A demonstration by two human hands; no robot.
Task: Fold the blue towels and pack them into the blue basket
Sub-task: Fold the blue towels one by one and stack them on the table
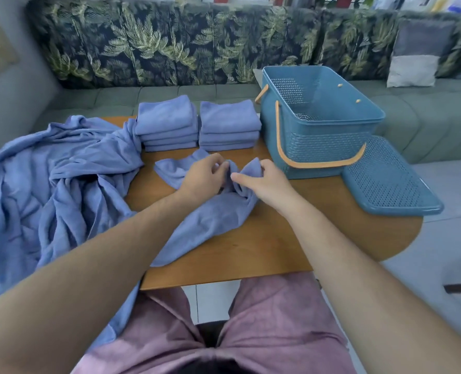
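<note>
The desk (272,247) lies bare along its near right part, between the loose towel (213,217) at the centre and the lid (391,182), which lies flat at the right edge. The blue basket (318,144) stands at the rear right, its mouth open from above. An orange handle (315,165) hangs down across its near wall. The left stack (167,122) and the right stack (228,122) of folded towels fill the rear middle, with a narrow gap between them, and the right one sits just beside the basket. A heap of unfolded towels (48,171) covers the desk's left side and spills over its edge.
</note>
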